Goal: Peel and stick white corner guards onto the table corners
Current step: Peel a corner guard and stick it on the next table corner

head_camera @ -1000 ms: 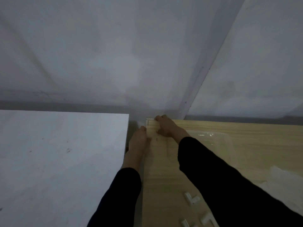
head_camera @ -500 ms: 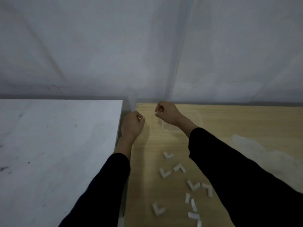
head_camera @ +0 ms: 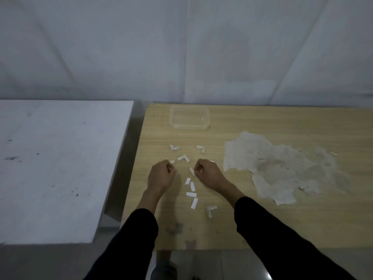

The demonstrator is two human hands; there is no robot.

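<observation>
The head view, the only one, shows both hands low over the wooden table [head_camera: 262, 223], knuckles up and fingers curled in. The right hand [head_camera: 209, 174] seems to pinch a white sliver [head_camera: 201, 170] at its fingertips. The left hand [head_camera: 160, 175] is clenched the same way, and whether it holds anything is too small to tell. Three L-shaped corner guards lie just beyond the fingertips: one [head_camera: 183, 158] between the two hands, one [head_camera: 174, 147] further out past the left fingers, one [head_camera: 201, 148] past the right fingers. A fourth guard [head_camera: 211, 211] lies behind the right wrist. Between the wrists is a scatter of flat white strips [head_camera: 191, 194], probably peeled backings, which suggests several guards have been stripped already. A clear plastic box [head_camera: 189, 118] sits well beyond the fingers near the far edge, and a worn pale patch [head_camera: 282, 166] spreads out to the right of the right hand. The table's far left corner [head_camera: 148, 106] is too dim to show whether a guard sits on it. With four guards loose, I judge that peeling is under way and most of the sticking is still to do.
</observation>
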